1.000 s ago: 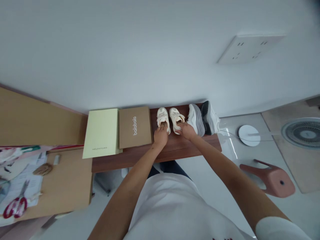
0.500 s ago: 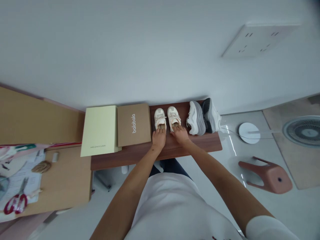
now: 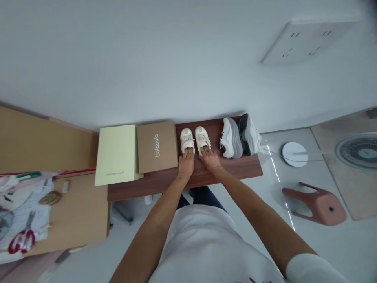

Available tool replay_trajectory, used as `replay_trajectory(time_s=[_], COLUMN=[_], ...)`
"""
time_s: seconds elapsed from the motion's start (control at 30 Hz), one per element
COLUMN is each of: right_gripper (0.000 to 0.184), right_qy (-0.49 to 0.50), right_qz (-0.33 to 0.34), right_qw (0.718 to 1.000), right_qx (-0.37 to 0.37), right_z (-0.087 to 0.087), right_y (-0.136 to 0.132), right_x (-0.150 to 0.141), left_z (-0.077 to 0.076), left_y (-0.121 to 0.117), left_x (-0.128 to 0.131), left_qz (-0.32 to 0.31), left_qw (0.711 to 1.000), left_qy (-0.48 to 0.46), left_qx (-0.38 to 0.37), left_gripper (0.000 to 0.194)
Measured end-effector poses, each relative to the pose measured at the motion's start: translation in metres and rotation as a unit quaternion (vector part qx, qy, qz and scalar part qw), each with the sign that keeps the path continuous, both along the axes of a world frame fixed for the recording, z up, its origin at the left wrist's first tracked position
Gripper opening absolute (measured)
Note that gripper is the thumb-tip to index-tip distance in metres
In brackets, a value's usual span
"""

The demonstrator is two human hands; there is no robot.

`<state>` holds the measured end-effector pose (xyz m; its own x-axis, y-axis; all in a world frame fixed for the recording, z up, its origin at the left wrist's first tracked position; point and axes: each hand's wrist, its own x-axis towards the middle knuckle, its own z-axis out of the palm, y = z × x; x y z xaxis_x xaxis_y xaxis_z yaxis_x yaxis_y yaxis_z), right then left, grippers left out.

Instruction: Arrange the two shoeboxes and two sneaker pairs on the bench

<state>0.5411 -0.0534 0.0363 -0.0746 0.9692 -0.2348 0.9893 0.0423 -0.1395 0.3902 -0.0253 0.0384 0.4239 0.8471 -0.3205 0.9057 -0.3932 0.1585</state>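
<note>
Left cream shoe [image 3: 186, 137] just right of brown box [image 3: 157, 147], right cream shoe [image 3: 202, 137] beyond. Left hand [image 3: 186, 163], right hand [image 3: 211, 160] apart, each clamped on one heel. Advise even grip, toes aligned, clear of box.

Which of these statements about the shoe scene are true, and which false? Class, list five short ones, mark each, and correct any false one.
1. The left hand is at the heel end of a cream shoe. True.
2. The right hand is on a box. False: the right hand is at the heel end of the other cream shoe.
3. Both cream shoes point their toes toward the wall. True.
4. The brown box lies between the pale yellow box and the cream shoes. True.
5. The scissors lie on the stool. False: the scissors lie at the far left of the view.
</note>
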Motion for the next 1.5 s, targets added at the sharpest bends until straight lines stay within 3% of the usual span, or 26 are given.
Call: replay_trajectory(time_s=[0.33,0.57,0.77,0.87,0.97,1.13,1.27,1.37,1.5], right_gripper=[0.029,0.037,0.039,0.038,0.036,0.042,0.065,0.060,0.034], right_qy=[0.005,0.037,0.060,0.063,0.052,0.063,0.148,0.231,0.260], right_qz=[-0.012,-0.041,-0.092,-0.128,-0.189,-0.330,-0.423,-0.418,-0.374], right_qw=[1.000,0.996,0.980,0.972,0.964,0.933,0.894,0.872,0.877], right_qx=[-0.023,0.065,0.164,0.185,0.180,0.130,-0.021,-0.114,-0.154], right_z=[0.005,0.034,0.065,0.070,0.064,0.042,0.028,0.022,0.016], right_y=[0.002,0.007,0.003,-0.008,-0.022,-0.041,-0.046,-0.048,-0.046], right_x=[-0.005,0.001,0.047,0.083,0.124,0.203,0.263,0.287,0.293], left_z=[0.004,0.031,0.066,0.070,0.057,0.019,-0.002,-0.011,-0.022], left_y=[-0.001,0.001,0.005,0.001,-0.006,-0.011,-0.010,-0.012,-0.013], left_x=[-0.003,0.003,0.037,0.061,0.088,0.133,0.156,0.166,0.175], left_qz=[-0.001,0.016,-0.025,-0.047,-0.040,0.044,0.081,0.079,0.059], left_qw=[1.000,0.999,0.993,0.984,0.975,0.950,0.944,0.945,0.960], left_qy=[0.009,-0.031,-0.115,-0.167,-0.217,-0.267,-0.224,-0.209,-0.178], left_qx=[0.017,0.029,0.031,0.030,-0.006,-0.158,-0.227,-0.239,-0.210], left_gripper=[0.033,0.049,0.044,0.042,0.041,0.047,0.051,0.051,0.043])
